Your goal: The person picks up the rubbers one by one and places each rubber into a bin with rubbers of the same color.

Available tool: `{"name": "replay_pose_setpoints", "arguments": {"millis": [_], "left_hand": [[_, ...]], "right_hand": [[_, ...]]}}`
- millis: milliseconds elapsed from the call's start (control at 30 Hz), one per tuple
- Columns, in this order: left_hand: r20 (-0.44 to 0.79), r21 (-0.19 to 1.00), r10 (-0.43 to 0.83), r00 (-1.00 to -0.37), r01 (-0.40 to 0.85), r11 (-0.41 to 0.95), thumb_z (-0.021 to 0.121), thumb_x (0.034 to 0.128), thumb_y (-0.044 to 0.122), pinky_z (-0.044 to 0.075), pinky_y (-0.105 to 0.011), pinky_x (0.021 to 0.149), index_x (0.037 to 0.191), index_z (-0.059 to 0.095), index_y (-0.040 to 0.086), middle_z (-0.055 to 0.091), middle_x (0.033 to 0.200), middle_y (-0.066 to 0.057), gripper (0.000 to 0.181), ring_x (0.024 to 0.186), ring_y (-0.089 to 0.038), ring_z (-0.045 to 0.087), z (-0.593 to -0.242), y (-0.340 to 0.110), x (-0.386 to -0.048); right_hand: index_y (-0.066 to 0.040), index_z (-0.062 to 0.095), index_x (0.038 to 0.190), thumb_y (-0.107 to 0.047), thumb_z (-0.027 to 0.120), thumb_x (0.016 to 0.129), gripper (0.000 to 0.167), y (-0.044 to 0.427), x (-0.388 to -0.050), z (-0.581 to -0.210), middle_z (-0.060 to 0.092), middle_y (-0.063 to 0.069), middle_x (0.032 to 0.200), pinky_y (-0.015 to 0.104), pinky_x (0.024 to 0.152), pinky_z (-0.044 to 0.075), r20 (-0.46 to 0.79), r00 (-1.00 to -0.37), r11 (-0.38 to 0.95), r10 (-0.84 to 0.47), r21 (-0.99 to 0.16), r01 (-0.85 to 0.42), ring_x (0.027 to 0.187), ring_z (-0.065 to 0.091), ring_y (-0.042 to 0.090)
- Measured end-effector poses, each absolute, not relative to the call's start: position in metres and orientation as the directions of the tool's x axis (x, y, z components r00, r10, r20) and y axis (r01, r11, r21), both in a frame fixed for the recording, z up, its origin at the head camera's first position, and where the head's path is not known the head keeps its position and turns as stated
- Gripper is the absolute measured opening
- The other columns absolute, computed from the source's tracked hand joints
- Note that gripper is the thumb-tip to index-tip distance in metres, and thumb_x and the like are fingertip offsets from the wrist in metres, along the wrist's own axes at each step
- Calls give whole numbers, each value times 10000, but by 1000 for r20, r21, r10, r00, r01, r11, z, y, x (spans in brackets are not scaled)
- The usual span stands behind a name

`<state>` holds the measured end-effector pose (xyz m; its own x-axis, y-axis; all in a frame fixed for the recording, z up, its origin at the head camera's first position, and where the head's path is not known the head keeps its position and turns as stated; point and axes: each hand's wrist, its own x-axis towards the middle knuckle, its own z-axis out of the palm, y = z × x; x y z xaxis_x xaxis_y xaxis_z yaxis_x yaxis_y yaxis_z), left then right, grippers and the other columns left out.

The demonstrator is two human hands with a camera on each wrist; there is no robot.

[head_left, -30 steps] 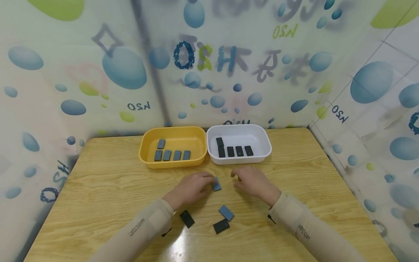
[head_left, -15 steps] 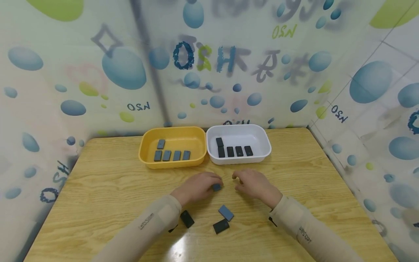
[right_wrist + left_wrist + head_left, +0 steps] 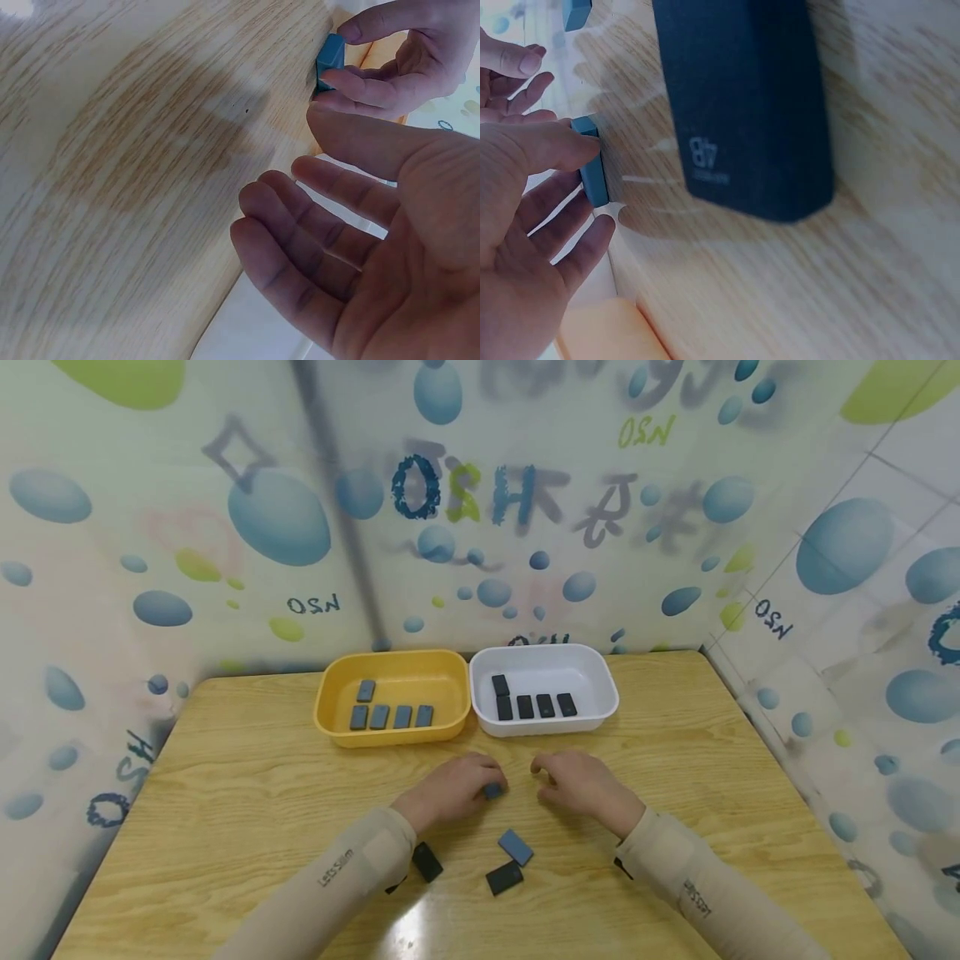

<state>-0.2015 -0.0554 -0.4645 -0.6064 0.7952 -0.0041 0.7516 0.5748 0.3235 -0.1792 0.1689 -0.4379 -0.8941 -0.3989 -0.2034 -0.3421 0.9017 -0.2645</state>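
Observation:
My left hand (image 3: 453, 789) pinches a blue eraser (image 3: 492, 791) between thumb and fingers, low at the tabletop; the hand covers part of it in the head view. Just right of it, my right hand (image 3: 581, 785) hovers with relaxed, slightly bent fingers and holds nothing, as its palm in the right wrist view (image 3: 420, 247) confirms. Closer to me lie another blue eraser (image 3: 516, 847) and a black eraser (image 3: 505, 877), almost touching. A second black eraser (image 3: 428, 862) lies beside the left sleeve; marked 4B, a black eraser (image 3: 746, 105) looms large in the left wrist view.
Behind the hands, a yellow tray (image 3: 442, 672) with several blue erasers stands beside a white tray (image 3: 581, 672) holding several black ones. Both sit at the back of the wooden table (image 3: 247, 793), near a patterned wall (image 3: 480, 585).
My left hand has shifted slightly right, closed its fingers over the blue eraser and now pinches it. My right hand has moved only a little, and the other erasers stay put.

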Motion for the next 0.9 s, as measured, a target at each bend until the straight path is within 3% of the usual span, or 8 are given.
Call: {"name": "replay_pose_setpoints", "arguments": {"millis": [900], "left_hand": [[-38,236,781,-624,753,614,727,871,243,514,-287,783,1115,665,212,642,996,33,254,855,-122,606,-463,-57,-197]], "right_hand": [[-116,662,1124,-214,733,863,287,165,-178,-437,659,15,848,350,670,479,-223,-891,901,-395,-282,-329,710,541,126]]}}
